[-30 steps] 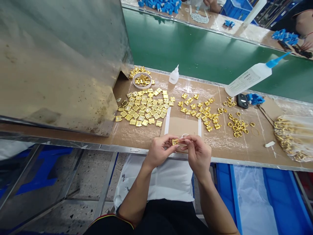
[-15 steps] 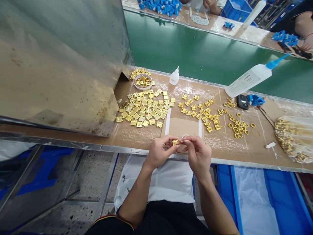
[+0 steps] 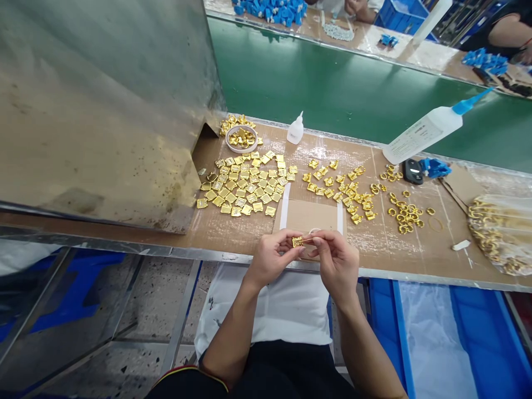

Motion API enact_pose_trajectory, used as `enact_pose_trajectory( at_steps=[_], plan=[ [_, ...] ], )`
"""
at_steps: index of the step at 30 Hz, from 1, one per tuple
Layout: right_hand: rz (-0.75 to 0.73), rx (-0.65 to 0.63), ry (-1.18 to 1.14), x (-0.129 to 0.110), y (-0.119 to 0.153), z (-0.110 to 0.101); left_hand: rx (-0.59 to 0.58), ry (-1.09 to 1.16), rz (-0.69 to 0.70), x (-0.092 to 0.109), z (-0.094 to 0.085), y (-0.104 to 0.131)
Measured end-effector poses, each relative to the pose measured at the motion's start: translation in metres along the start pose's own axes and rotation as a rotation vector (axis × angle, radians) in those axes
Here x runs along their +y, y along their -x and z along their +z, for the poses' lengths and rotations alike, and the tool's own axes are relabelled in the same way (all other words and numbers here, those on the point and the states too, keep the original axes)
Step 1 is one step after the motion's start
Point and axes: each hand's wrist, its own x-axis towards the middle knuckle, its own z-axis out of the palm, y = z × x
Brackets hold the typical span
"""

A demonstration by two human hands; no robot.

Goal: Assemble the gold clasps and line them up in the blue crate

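Observation:
Between the thumb and fingers of my left hand [image 3: 272, 256] is a small gold square piece [image 3: 296, 242], pinched over the table's front edge. My right hand [image 3: 338, 263] pinches a thin stick [image 3: 308, 240], whose tip meets the gold piece. Under and behind both hands lies a cardboard sheet [image 3: 312, 215] with white tape strips along its sides. Flat gold square pieces [image 3: 245, 185] spread out to the left of it. To the right lie gold pieces with raised parts [image 3: 351, 191] and a heap of gold rings [image 3: 406, 216].
A large metal housing [image 3: 103, 111] stands at left. Behind the pieces are a small white bottle [image 3: 295, 129] and a large tilted bottle [image 3: 424, 134] with a blue nozzle. A bag of gold parts [image 3: 501, 235] lies at right. Across the green belt [image 3: 332, 77], other people's hands show.
The gold piece has turned slightly in my left fingers, and the stick at it shows more clearly. Both hands stay almost in place; the view has shifted a little.

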Motion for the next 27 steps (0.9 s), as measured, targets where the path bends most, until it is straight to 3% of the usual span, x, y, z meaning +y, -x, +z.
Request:
enact_pose_trajectory(
  at_steps=[14,20,27],
  plan=[
    [0.024,0.036,-0.056,0.0,-0.001,-0.003,0.012,-0.037,-0.011,-0.002,0.0,0.0],
    [-0.06,0.176,0.136,0.009,-0.005,-0.03,0.038,-0.052,-0.004,-0.003,-0.001,0.001],
    [-0.181,0.118,0.245,0.02,-0.01,-0.027,0.046,-0.057,-0.009,-0.002,0.0,0.001]
  ],
)
